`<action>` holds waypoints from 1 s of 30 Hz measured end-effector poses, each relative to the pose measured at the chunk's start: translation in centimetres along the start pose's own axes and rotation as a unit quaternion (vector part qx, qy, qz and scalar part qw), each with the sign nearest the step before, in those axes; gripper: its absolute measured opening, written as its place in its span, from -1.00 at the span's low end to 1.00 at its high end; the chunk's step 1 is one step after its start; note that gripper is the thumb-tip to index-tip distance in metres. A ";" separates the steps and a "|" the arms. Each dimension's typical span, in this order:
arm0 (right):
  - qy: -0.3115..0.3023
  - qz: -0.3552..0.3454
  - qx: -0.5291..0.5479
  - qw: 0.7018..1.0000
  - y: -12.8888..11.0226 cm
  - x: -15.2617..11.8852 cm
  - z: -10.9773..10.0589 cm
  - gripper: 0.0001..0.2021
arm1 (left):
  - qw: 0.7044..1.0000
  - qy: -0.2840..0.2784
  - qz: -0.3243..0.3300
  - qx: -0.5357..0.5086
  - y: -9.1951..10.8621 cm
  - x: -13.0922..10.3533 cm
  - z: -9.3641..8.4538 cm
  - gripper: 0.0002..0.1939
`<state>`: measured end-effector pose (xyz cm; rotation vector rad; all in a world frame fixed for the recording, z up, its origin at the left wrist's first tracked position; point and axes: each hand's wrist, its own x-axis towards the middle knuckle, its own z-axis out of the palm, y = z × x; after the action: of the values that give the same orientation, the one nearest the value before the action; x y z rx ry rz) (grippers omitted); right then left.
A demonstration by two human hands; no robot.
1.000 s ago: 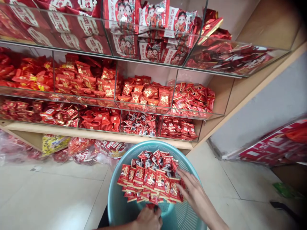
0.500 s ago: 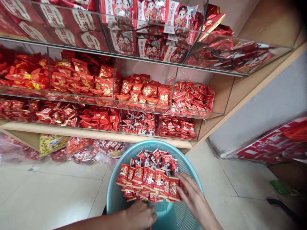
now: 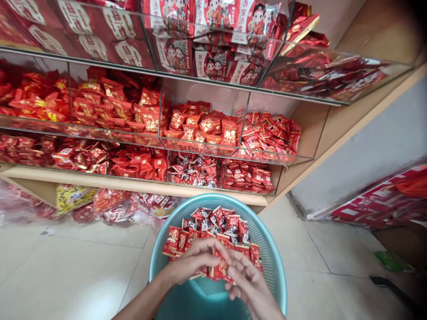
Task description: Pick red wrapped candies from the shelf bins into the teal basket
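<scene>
Both hands are over a teal mesh basket [image 3: 280, 275] holding small red candy packets [image 3: 173, 236] with gold print. Behind these lie red packets with black and white figures [image 3: 202, 214]. Fingers of my left hand [image 3: 195, 262] curl around a red and gold packet [image 3: 220, 266] near the basket's middle. From the right, my right hand [image 3: 245, 275] pinches the same packet, its fingertips close to those of my left hand. The fingers partly cover the packets beneath.
A shelf [image 3: 133, 177] with clear dividers stands behind the basket, filled with red packets [image 3: 208, 124]. Plastic bags of sweets [image 3: 110, 202] lie under it on the tiled floor [image 3: 76, 266]. A grey wall [image 3: 367, 146] and red printed packaging [image 3: 376, 195] are at the right.
My left hand has risen from the basket's near side onto the packets. My right hand has moved left and down to meet it, and both now hold a packet.
</scene>
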<state>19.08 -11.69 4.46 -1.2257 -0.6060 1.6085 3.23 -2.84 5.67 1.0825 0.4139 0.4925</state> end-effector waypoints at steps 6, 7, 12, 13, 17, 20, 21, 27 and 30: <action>0.112 -0.065 -0.013 0.992 1.7 0.9 -0.6 -0.48 | 0.991 0.103 0.022 0.087 -1.3 0.9 -0.7 -0.73; 0.132 -0.080 -0.034 0.987 2.1 1.0 -0.9 -0.47 | 0.987 0.125 0.018 0.104 -1.7 1.4 -0.8 -0.72; 0.196 -0.137 -0.175 0.955 4.2 0.9 -3.0 -0.39 | 0.979 0.124 0.010 0.164 -3.3 4.6 -1.4 -0.81; 0.208 -0.143 -0.213 0.944 4.5 0.8 -3.6 -0.39 | 0.976 0.117 0.010 0.183 -3.4 5.4 -1.5 -0.86; 0.216 -0.155 -0.342 0.901 4.7 -0.1 -5.4 -0.51 | 0.957 0.077 0.002 0.280 -3.9 8.0 -1.5 -0.95; 0.126 -0.157 -0.417 0.886 4.8 -0.6 -5.9 -0.64 | 0.931 0.047 -0.007 0.363 -4.4 9.0 -1.3 -0.91; 0.086 -0.157 -0.444 0.878 5.0 -0.6 -5.9 -0.66 | 0.919 0.046 -0.008 0.392 -4.5 9.2 -1.2 -0.90; -0.028 -0.087 -0.566 0.820 6.1 0.2 -5.6 -0.62 | 0.832 0.061 0.030 0.550 -4.9 9.4 -0.7 -0.86; -0.045 -0.069 -0.584 0.808 5.9 0.7 -5.3 -0.58 | 0.803 0.054 0.059 0.591 -4.9 9.3 -0.8 -0.88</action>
<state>21.56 -14.22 -2.63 -1.8762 -1.8686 1.0948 11.24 1.13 0.11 2.3139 0.7993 0.3801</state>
